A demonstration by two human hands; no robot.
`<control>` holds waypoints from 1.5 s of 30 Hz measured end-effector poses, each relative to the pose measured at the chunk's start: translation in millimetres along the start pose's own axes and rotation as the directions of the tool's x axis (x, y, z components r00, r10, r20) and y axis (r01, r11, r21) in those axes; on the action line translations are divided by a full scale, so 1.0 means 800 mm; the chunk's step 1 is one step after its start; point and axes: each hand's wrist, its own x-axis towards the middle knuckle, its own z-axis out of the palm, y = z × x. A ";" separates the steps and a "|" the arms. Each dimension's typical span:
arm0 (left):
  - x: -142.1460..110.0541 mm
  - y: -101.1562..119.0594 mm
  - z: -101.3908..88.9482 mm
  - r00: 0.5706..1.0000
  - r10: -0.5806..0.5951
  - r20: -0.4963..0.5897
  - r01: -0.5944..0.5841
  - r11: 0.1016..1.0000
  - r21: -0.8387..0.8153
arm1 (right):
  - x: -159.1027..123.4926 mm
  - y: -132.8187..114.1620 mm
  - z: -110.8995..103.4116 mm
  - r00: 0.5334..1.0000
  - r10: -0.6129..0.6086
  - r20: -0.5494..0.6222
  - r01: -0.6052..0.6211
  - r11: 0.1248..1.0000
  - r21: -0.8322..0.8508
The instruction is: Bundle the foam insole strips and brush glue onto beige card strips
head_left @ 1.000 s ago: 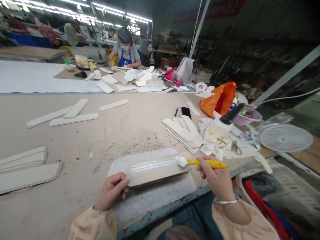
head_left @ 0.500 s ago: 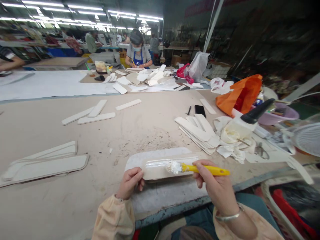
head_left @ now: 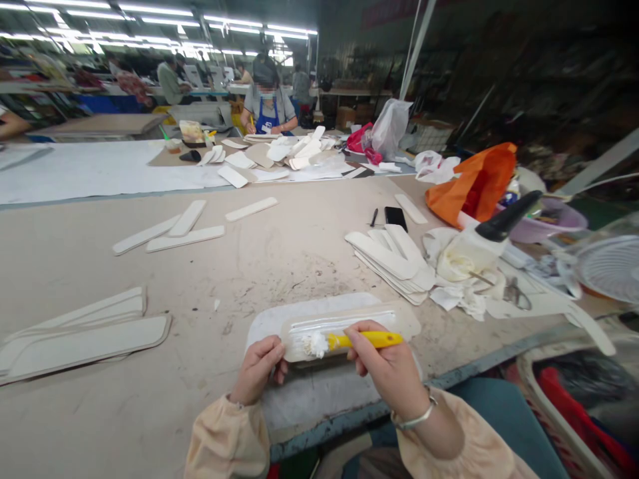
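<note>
My right hand (head_left: 382, 359) is closed round the yellow handle of a brush (head_left: 367, 340). White paste clumps on its bristles, which rest on a long beige panel (head_left: 399, 316) with rounded corners. Wet, glossy streaks run along the panel's upper part. At the panel's left end, my left hand (head_left: 262, 362) pinches its edge between thumb and fingers. Under the panel lies a larger whitish sheet (head_left: 299, 399) near the table's front edge.
Stacked panels lie at left (head_left: 90, 346) and right (head_left: 394, 259). Loose strips (head_left: 184, 238) are farther back. A white container with a black handle (head_left: 472, 249), scissors (head_left: 516, 293), a phone (head_left: 396, 218) and an orange bag (head_left: 474, 183) sit at right. A co-worker (head_left: 269, 106) sits opposite.
My right hand has moved the brush leftward along the panel, toward my left hand. My left hand keeps its hold on the panel's end. The view has shifted slightly.
</note>
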 end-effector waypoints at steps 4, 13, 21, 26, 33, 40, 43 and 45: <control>-0.002 0.005 0.003 0.999 -0.017 -0.032 0.017 1.000 0.007 | -0.004 0.005 -0.040 0.994 -0.034 -0.108 0.023 0.994 -0.104; -0.006 0.006 0.006 0.996 0.023 -0.091 -0.020 0.999 0.026 | -0.015 0.012 -0.123 0.940 -0.057 -0.335 -0.033 0.966 -0.255; -0.005 0.003 0.004 0.996 0.015 -0.083 -0.014 1.000 0.021 | -0.018 0.009 -0.148 0.885 -0.140 -0.445 -0.051 0.919 -0.392; -0.006 0.005 0.008 0.994 0.000 -0.112 0.000 1.000 -0.004 | -0.029 0.001 -0.143 0.871 -0.153 -0.466 0.017 0.959 -0.283; -0.002 0.005 0.006 0.999 -0.018 -0.042 0.017 1.000 -0.025 | -0.023 -0.012 -0.058 0.975 -0.053 -0.215 0.059 0.998 0.021; 0.000 0.000 0.005 0.999 -0.011 -0.034 0.009 0.997 -0.076 | -0.007 -0.016 0.016 0.998 -0.029 0.047 0.024 0.994 0.104; 0.000 -0.002 0.003 1.000 0.003 -0.019 -0.004 0.998 -0.069 | -0.003 -0.011 0.025 0.997 -0.029 0.073 0.022 0.995 0.099; -0.001 -0.002 0.002 1.000 -0.005 -0.020 0.004 0.998 -0.057 | -0.003 -0.009 0.023 0.996 -0.045 0.073 0.040 0.997 0.063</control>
